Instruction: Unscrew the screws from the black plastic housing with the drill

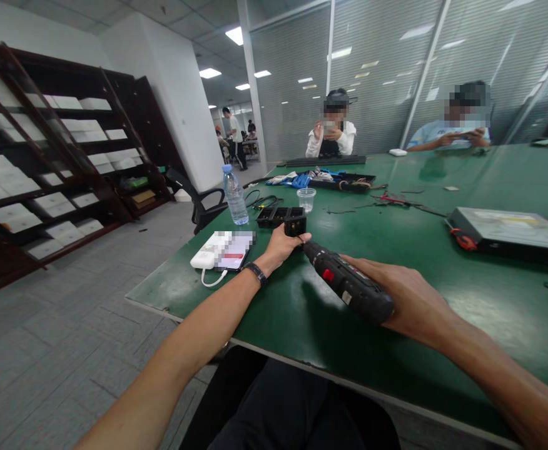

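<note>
My right hand (398, 290) is wrapped round a black cordless drill (346, 284) with a red switch on its side. The drill's tip points away and to the left, at a small black box-shaped part (295, 226). My left hand (283, 245) grips that part near its lower edge, its fingers close to the drill's tip. Whether the bit touches the part I cannot tell. Just behind it lies a black compartmented tray (274, 215) on the green table (410, 222). A clear plastic cup (306, 200) stands beyond the held part.
A water bottle (236, 197) and a phone (236, 250) with a white power bank (204, 253) lie left of my hands. Gloves (302, 179), loose wires (396, 200) and a flat metal-topped case (513, 234) are farther off. Two people (333, 134) sit across the table.
</note>
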### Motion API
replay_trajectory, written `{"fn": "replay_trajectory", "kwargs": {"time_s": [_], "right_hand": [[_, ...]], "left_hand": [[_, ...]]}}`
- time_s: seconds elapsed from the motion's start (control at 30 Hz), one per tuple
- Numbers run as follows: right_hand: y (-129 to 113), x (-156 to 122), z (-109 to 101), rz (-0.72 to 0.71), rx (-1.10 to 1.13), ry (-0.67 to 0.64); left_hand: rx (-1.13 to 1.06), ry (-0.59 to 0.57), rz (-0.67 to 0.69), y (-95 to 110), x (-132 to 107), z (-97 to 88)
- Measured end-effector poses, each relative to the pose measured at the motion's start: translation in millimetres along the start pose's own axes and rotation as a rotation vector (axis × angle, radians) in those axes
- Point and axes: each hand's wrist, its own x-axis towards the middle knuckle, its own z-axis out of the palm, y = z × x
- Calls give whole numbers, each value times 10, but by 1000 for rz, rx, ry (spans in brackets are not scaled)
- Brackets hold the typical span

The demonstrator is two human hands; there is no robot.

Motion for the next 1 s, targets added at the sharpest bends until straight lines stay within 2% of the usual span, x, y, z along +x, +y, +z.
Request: {"fn": "replay_trajectory", "kwargs": {"time_s": [0.67, 1.0], "right_hand": [[-11, 9, -26, 14, 50, -20], [-17, 2, -28, -13, 51, 12]], "left_hand": [[-24, -1, -16, 12, -5, 6], [-41, 14, -35, 48, -25, 21]]}}
